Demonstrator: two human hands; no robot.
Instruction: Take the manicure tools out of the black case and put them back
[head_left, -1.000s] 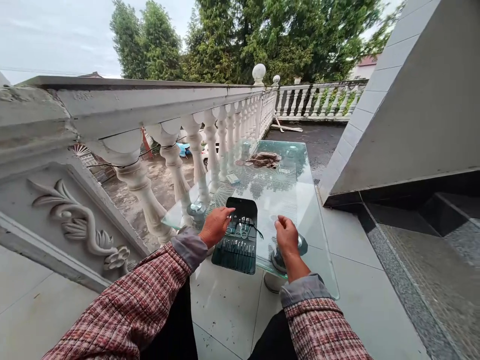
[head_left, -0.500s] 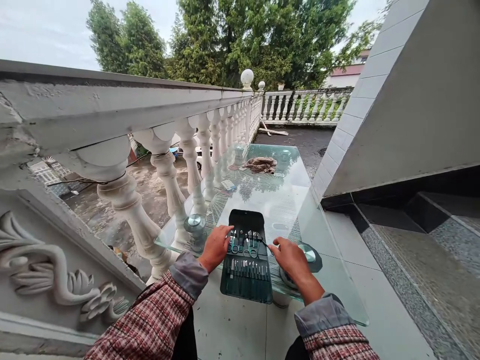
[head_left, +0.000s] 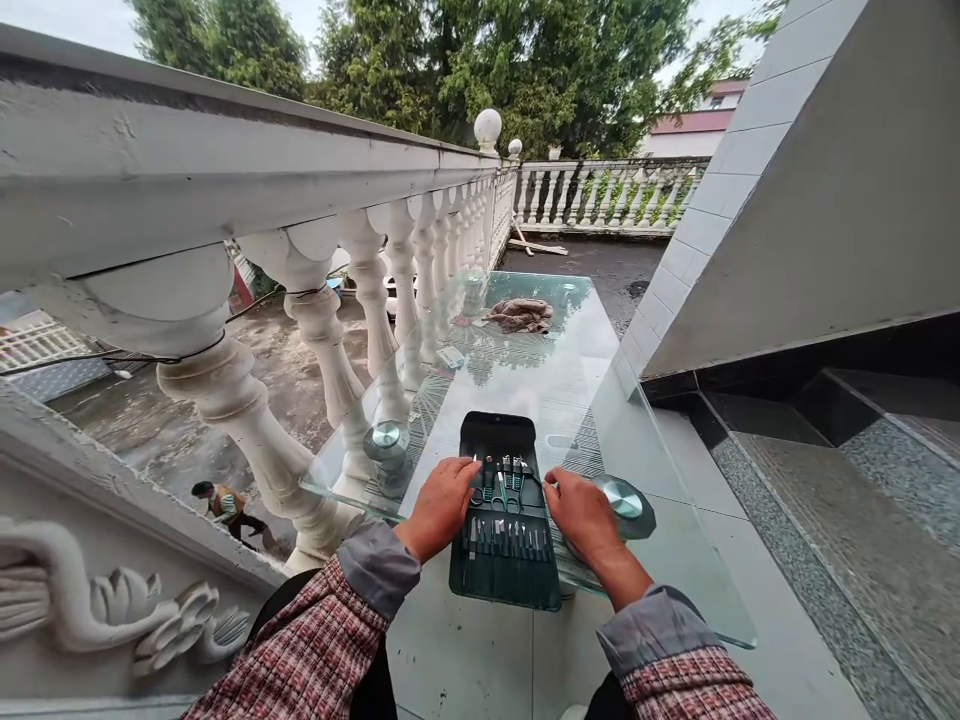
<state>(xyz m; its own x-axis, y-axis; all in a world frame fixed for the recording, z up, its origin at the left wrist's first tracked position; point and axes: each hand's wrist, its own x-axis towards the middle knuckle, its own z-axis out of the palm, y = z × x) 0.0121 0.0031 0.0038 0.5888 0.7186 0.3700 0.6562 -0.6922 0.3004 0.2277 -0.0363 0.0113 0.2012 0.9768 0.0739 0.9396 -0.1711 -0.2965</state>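
An open black case of small metal tools (head_left: pixel 501 520) lies on the near end of a glass table (head_left: pixel 577 400), overhanging its front edge a little. Several slim tools and small scissors sit in its loops. My left hand (head_left: pixel 441 505) rests on the case's left edge, fingers curled on it. On the right edge, my right hand (head_left: pixel 585 515) lies with its fingers bent against the case. Both hands flank the row of tools in the middle.
A white stone balustrade (head_left: pixel 322 260) runs close along the table's left side. A crumpled brown cloth (head_left: pixel 519 315) and a small white card (head_left: pixel 451 356) lie farther up the glass. A tiled sloped wall (head_left: pixel 810 190) and dark steps rise at the right. A person (head_left: pixel 225 503) is on the ground below.
My right hand moved left onto the case's right edge. The view dropped and came closer to the table; my left hand stayed at the case's left edge.
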